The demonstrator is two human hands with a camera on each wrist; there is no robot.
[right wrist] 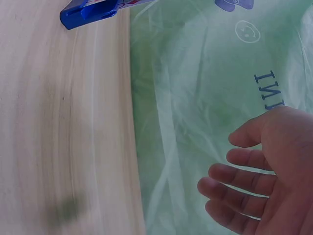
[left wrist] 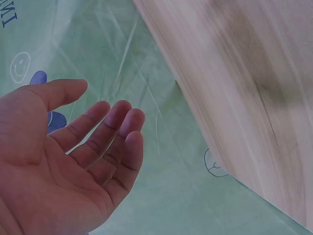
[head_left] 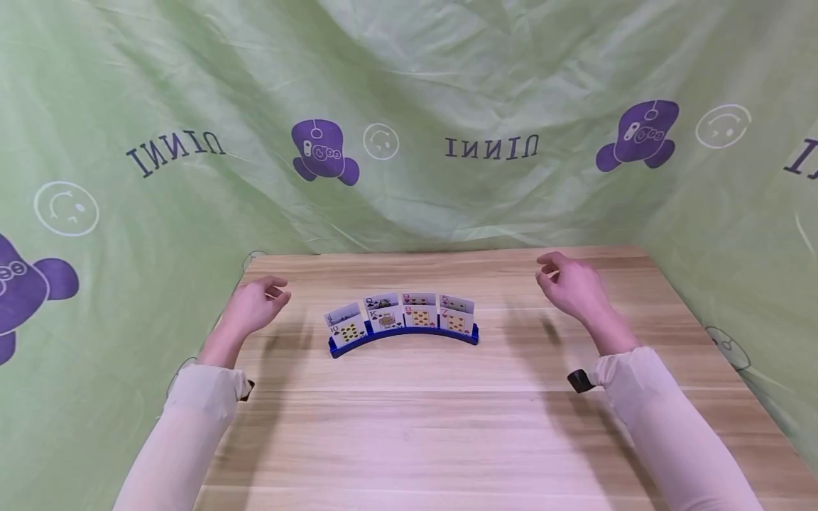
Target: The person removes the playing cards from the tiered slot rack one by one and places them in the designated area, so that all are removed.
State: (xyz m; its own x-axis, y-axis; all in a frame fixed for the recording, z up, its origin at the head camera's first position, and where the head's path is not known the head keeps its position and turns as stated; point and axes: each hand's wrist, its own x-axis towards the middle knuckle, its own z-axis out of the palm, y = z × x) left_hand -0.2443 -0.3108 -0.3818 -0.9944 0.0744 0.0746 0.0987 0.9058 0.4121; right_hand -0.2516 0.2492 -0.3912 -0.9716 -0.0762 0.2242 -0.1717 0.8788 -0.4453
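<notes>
A curved blue card holder (head_left: 409, 331) stands on the table with playing cards in two rows. In its front row are a ten (head_left: 348, 332), a king (head_left: 386, 319), an eight (head_left: 420, 317) and a seven (head_left: 456, 321); a queen (head_left: 381, 301) and others show behind. To the left of the holder hovers my left hand (head_left: 254, 306), its fingers loosely bent and holding nothing. My right hand (head_left: 574, 285), likewise relaxed and bare of any object, is raised to the right of the holder. One end of the blue holder (right wrist: 88, 13) enters the right wrist view at the top.
The wood-grain table (head_left: 409, 426) stretches in front of the holder and to both sides. Green fabric (head_left: 409, 206) printed with purple figures and smiley faces hangs behind the table and along its left and right edges.
</notes>
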